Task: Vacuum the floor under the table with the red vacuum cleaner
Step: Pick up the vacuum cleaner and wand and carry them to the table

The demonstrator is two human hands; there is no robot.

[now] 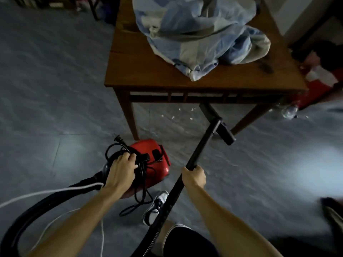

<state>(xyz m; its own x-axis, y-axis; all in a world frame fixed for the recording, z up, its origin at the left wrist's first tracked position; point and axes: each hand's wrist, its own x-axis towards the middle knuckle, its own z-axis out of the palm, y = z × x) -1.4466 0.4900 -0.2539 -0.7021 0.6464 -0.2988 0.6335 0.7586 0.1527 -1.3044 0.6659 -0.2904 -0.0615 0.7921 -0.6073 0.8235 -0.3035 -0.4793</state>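
Note:
The red vacuum cleaner (157,158) sits on the grey floor by the near left leg of the wooden table (141,71). My left hand (121,170) grips its black handle together with the bundled black power cord (141,182). My right hand (194,177) is closed around the black wand (199,145). The wand's floor nozzle (216,123) lies at the table's front edge, between the legs. Small white scraps (176,115) are scattered on the floor under the table.
A crumpled blue and white cloth (200,34) covers much of the tabletop. The black hose (37,206) loops at lower left beside a white cable (46,191). My shoe (155,206) stands behind the vacuum. A crushed plastic bottle (289,111) and red items lie at right.

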